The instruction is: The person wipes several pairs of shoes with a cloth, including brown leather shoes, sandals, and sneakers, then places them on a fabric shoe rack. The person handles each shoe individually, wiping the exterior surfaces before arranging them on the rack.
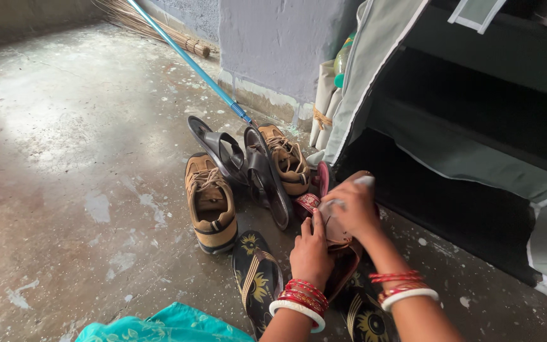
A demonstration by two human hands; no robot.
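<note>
From the head camera, a brown sandal (340, 244) is held between both hands: the left hand (310, 253) is laid against its side, fingers loosely closed on it, and the right hand (356, 209) is closed on a pale cloth (349, 193) pressed to its upper end. Beyond the hands, tan shoes (210, 206) and dark sandals (267, 177) are crowded together on the floor (64, 158); the sandal could be dropped among them if the light left-hand hold slips.

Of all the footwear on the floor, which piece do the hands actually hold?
The brown sandal, gripped by the left hand and right hand; the tan sneakers, dark sandals and floral slippers lie untouched.
</note>
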